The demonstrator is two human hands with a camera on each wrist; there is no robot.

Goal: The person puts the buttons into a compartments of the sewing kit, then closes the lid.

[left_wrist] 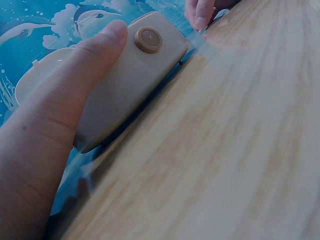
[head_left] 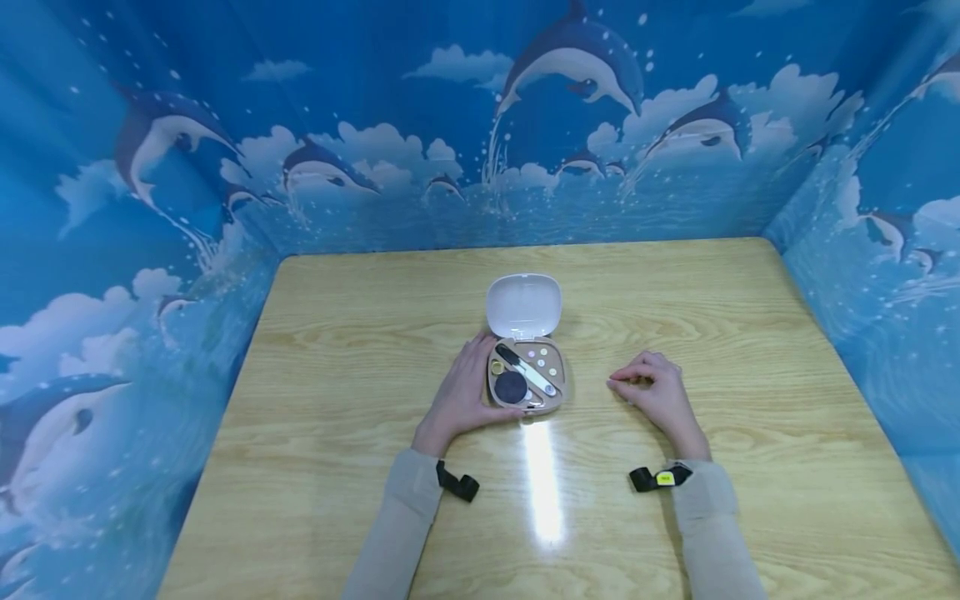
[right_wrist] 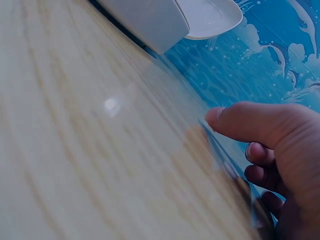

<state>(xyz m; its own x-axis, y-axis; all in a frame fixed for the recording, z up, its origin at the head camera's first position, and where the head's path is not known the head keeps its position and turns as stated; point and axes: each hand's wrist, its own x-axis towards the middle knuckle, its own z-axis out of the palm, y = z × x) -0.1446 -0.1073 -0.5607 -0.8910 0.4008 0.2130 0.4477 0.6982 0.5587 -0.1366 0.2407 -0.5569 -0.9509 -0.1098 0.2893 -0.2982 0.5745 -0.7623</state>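
A sewing-kit-like case (head_left: 562, 385) lies on the table, its white lid (head_left: 523, 306) raised. Inside are a long black-and-white tool (head_left: 527, 371), a dark round disc (head_left: 511, 387), a small gold ring-like piece (head_left: 498, 367) and several pale buttons (head_left: 542, 362). My left hand (head_left: 467, 387) grips the case from its left, thumb along the front wall near a round latch (left_wrist: 148, 40). To the right of the case, my right hand (head_left: 656, 390) is low over the table, thumb and forefinger pinched on something tiny and thin, too small to identify.
The wooden table (head_left: 337, 333) stretches out around the case on all sides. Behind and beside it hangs a blue dolphin-print curtain (head_left: 420, 208). Black wrist cameras are strapped to both wrists.
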